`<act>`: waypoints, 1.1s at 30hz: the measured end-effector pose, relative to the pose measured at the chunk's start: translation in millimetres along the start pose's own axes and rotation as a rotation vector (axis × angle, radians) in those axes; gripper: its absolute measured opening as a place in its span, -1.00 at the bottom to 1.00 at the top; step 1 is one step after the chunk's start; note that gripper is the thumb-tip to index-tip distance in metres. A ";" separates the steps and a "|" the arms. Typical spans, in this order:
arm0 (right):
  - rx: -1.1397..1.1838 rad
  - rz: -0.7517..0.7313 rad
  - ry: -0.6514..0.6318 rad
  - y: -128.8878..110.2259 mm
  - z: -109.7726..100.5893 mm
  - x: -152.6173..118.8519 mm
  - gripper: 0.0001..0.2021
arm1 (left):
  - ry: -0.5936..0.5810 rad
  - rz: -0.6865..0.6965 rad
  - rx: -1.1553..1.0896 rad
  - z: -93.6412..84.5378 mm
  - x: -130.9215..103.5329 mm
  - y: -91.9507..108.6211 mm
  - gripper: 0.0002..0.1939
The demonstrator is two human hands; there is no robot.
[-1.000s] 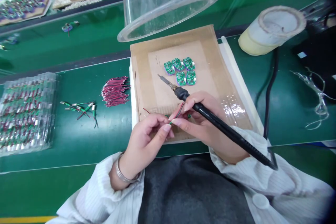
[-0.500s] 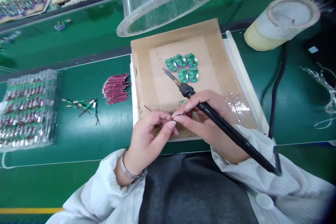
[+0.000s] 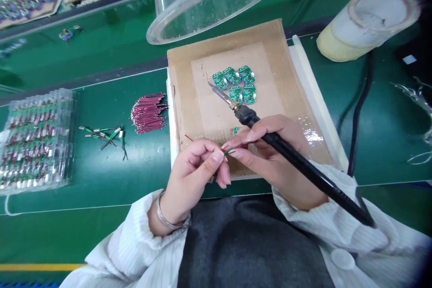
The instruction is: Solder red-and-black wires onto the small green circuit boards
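Note:
My left hand (image 3: pixel 194 168) pinches a red and a green wire (image 3: pixel 230 150) between thumb and forefinger, their ends pointing toward my right hand. My right hand (image 3: pixel 283 157) holds a black soldering iron (image 3: pixel 300 164) that lies across it, its metal tip pointing up and left over the cardboard. The right thumb and forefinger are close to the wire ends; whether they touch is unclear. Several green circuit boards (image 3: pixel 231 76) lie beyond the iron tip. Another board (image 3: pixel 236 131) is mostly hidden by my right hand. One thin red wire (image 3: pixel 188 137) shows beside my left knuckles.
Under my hands lies a cardboard sheet (image 3: pixel 184 81). To the left are a bundle of dark red wires (image 3: pixel 149 113), a few parts with green and red leads (image 3: pixel 104 134) and filled plastic trays (image 3: pixel 37 144). A clear duct hood (image 3: pixel 216 9) hangs above; a pale cylinder (image 3: pixel 357 31) stands right.
My fingertips have drawn slightly apart, and the red and green wire ends now show between them. My right hand and the soldering iron have shifted a little to the right.

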State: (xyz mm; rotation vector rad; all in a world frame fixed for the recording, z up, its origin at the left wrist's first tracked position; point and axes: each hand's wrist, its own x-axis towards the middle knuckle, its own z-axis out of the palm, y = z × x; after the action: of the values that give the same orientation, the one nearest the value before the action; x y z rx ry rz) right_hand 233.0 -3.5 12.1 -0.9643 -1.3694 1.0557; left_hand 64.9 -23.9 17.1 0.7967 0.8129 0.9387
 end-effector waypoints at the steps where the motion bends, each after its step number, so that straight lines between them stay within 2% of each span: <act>1: -0.012 -0.004 0.001 0.8 0.4 -0.6 -0.70 | 0.005 -0.001 0.014 0.5 0.1 0.1 -0.87; 5: -0.037 -0.023 0.032 4.2 1.5 -2.4 -0.70 | 0.059 0.051 0.203 1.4 -1.5 -0.5 -0.88; 11: -0.142 -0.128 0.022 10.3 -0.2 -2.1 -0.75 | 0.184 0.351 0.851 0.1 -4.2 -0.5 -0.97; 13: -0.199 -0.149 0.016 9.8 -0.7 -1.6 -0.76 | 0.194 0.412 0.964 -0.1 -3.7 0.0 -0.97; 20: -0.231 -0.171 0.018 3.9 0.8 -0.1 -0.79 | 0.189 0.381 0.859 -0.8 -3.1 0.1 -0.94; 28: -0.146 -0.092 0.022 6.9 1.3 -0.2 -0.75 | 0.204 0.380 0.917 -0.7 -2.4 1.8 -0.97; 33: -0.194 -0.103 0.030 9.2 -0.4 -2.2 -0.74 | 0.199 0.312 0.703 2.2 -1.9 0.0 -0.93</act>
State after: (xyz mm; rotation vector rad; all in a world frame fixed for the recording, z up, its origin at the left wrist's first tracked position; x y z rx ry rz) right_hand 233.4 -3.1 2.7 -1.0346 -1.4998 0.8393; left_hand 66.2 -26.1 18.6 1.4868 1.2437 1.0237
